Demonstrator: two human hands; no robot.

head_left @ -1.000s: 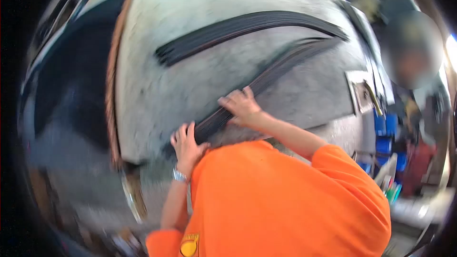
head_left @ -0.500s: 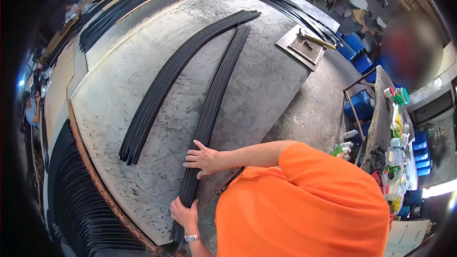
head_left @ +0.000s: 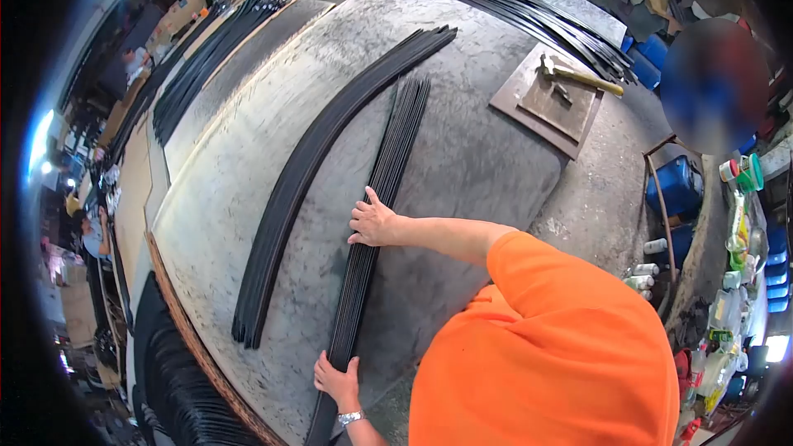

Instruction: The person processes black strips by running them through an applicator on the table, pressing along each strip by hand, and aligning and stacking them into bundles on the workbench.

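Note:
A long bundle of black strips [head_left: 384, 173] lies across the grey table [head_left: 471, 116], its far end slightly fanned. My left hand [head_left: 337, 380], with a metal watch at the wrist, straddles the near part of this bundle, thumb on one side and fingers on the other. Farther up, my right hand [head_left: 373, 219] rests across the same bundle with its fingers spread. A second, curved bundle of black strips [head_left: 310, 161] lies to the left, touched by neither hand. The lower end of the first bundle runs down to the frame's bottom edge.
A hammer [head_left: 586, 80] lies on a square board [head_left: 529, 111] at the table's right. Loose black strips [head_left: 512, 8] spread over the far end. More dark strips [head_left: 178, 363] hang beyond the left edge. People and another strip-laden table [head_left: 273, 41] are at upper left; blue containers [head_left: 677, 186] stand at right.
The view has turned and sharpened since the blurred first frame. In the last half second, the bundle under my hands has shifted nearer relative to the curved one, and my right hand lies farther up it.

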